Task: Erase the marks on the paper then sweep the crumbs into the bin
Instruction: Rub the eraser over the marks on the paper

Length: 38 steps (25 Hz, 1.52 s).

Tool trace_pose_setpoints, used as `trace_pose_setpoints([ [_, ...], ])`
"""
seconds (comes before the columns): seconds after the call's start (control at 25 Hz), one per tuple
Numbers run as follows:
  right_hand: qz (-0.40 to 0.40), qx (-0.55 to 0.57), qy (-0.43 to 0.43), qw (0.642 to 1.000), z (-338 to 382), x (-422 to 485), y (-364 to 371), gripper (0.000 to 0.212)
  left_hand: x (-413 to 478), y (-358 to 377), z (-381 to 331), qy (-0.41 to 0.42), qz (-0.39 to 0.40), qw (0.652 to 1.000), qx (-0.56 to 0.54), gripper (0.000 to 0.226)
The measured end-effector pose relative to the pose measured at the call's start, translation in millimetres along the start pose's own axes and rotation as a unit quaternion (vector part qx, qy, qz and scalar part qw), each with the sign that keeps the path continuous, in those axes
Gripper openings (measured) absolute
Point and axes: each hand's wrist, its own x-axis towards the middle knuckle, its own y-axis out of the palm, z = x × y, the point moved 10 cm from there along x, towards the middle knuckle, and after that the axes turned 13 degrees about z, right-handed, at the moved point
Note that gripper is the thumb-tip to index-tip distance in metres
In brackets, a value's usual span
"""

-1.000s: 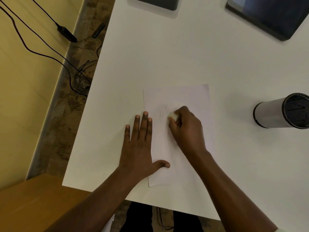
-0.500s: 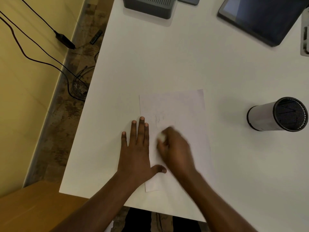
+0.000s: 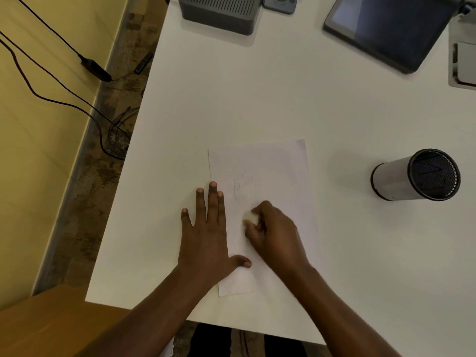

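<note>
A white sheet of paper [image 3: 273, 166] lies on the white table [image 3: 257, 99] in front of me. Faint pencil marks [image 3: 238, 188] show near its left middle. My left hand [image 3: 208, 235] lies flat with fingers spread, pressing the paper's left edge. My right hand [image 3: 275, 233] rests on the paper, pinching a small white eraser [image 3: 250, 218] just below the marks. A cylindrical mesh bin [image 3: 416, 175] stands on the table to the right, apart from the paper.
A dark grey box [image 3: 221, 14] and a tablet [image 3: 389, 27] sit at the table's far edge, with a grey device [image 3: 463, 63] at the far right. Cables [image 3: 64, 81] run over the floor to the left. A wooden surface [image 3: 51, 325] is at lower left.
My right hand with the eraser slid from the marks down the paper towards me and has stayed low. The left hand kept pressing the paper. The view tilted up.
</note>
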Motion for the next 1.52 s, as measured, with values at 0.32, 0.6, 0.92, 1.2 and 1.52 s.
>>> trace_pose_setpoints([
  [0.32,-0.041,-0.005,0.014,0.999,-9,14,-27,0.016,0,0,-2,-0.011,0.011,1.0,0.014,0.154],
  [0.6,-0.091,-0.002,0.055,0.994,-35,43,-72,0.015,2,0,-2,-0.014,0.012,1.0,0.017,0.154],
  [0.92,-0.043,-0.024,0.032,0.998,-24,37,-48,0.016,0,3,0,-0.008,0.004,1.0,0.02,0.154],
  [1.2,0.033,0.035,-0.03,0.998,12,9,1,0.022,0,5,1,0.008,-0.015,1.0,-0.011,0.157],
  [1.52,-0.063,0.005,-0.033,0.997,4,41,-40,0.014,-1,6,1,0.001,0.002,1.0,-0.003,0.156],
])
